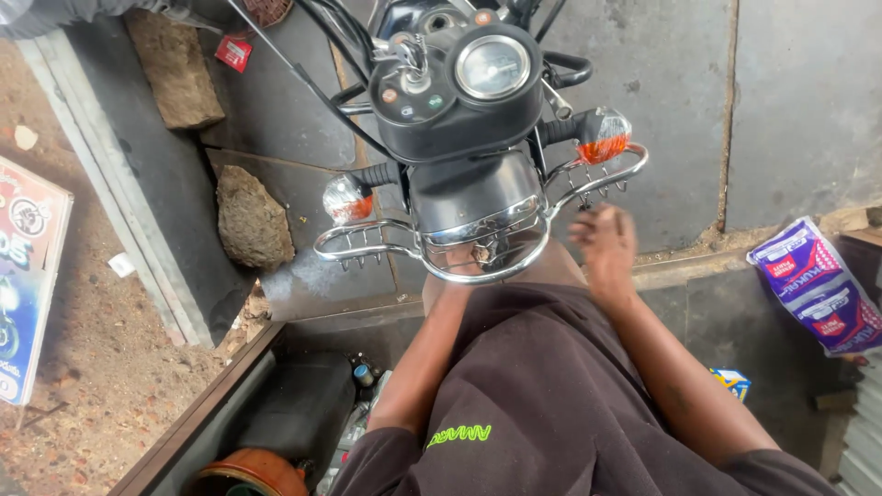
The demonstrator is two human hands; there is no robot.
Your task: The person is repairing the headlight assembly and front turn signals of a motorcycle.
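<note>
Motorbike front [464, 119] stood on grey concrete floor [790, 101], seen from above: glossy black plastic headlamp shell, round glass dial w/ chrome ring, two orange lenses on stalks. Curved chrome guard rail [602, 182] wrapped the front, small hooks under it. Right hand [604, 246] was blurred, fingers loosely spread, just below the rail's right end, gripping nothing. Left hand [473, 262] reached under the rail at the middle; mostly hidden, so can't tell its grip. Two rough stone blocks [250, 216] lay at left. Red, blue & white glossy pouches [818, 287] lay at right edge. Flat rectangular sign [23, 276], blue w/ red, leaned on dirt at far left. Small red packet [233, 52] up top.
</note>
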